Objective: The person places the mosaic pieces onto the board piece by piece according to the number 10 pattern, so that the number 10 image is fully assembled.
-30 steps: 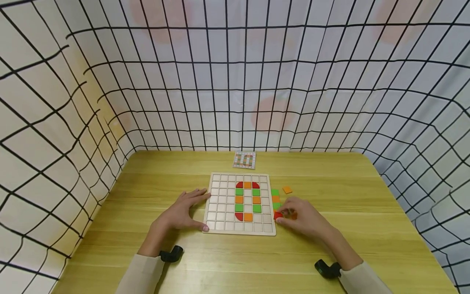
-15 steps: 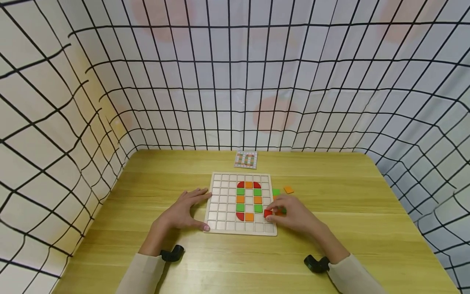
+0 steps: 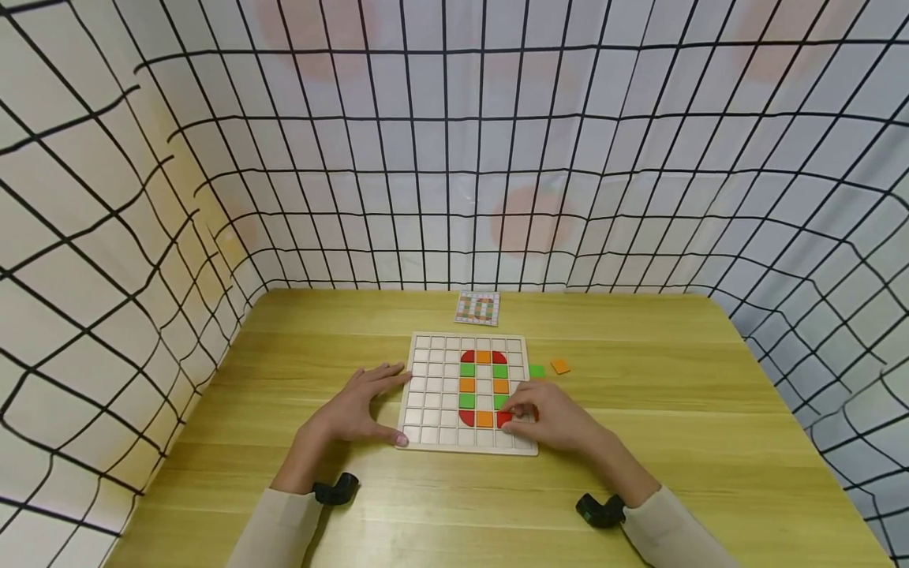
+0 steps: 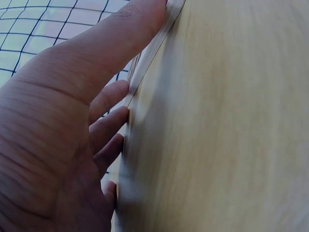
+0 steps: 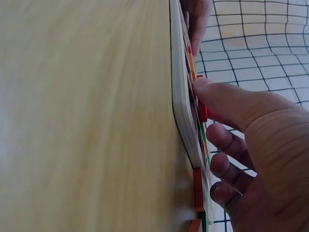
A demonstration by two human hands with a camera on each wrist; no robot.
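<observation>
A pale wooden grid board [image 3: 429, 406] lies on the table, with red, orange and green tiles set in a ring on its right half. At the ring's lower right corner my right hand [image 3: 557, 418] pinches a red tile [image 3: 503, 419] between thumb and fingers. In the right wrist view the red tile [image 5: 203, 113] stands tilted up at the board, under the thumb. My left hand [image 3: 344, 410] rests against the board's left side, thumb at the near corner and fingers spread along the edge. Its straight fingers [image 4: 108, 130] touch the board's side in the left wrist view.
A small printed card [image 3: 477, 308] with a coloured grid pattern lies behind the board. Right of the board are a green tile [image 3: 537, 371] and a loose orange tile [image 3: 560, 367]; my right hand hides others there. Black netting [image 3: 447, 173] surrounds the wooden table [image 3: 454, 513].
My right hand has carried the red tile leftward from beside the board onto the ring's lower right corner. The left hand has stayed at the board's edge.
</observation>
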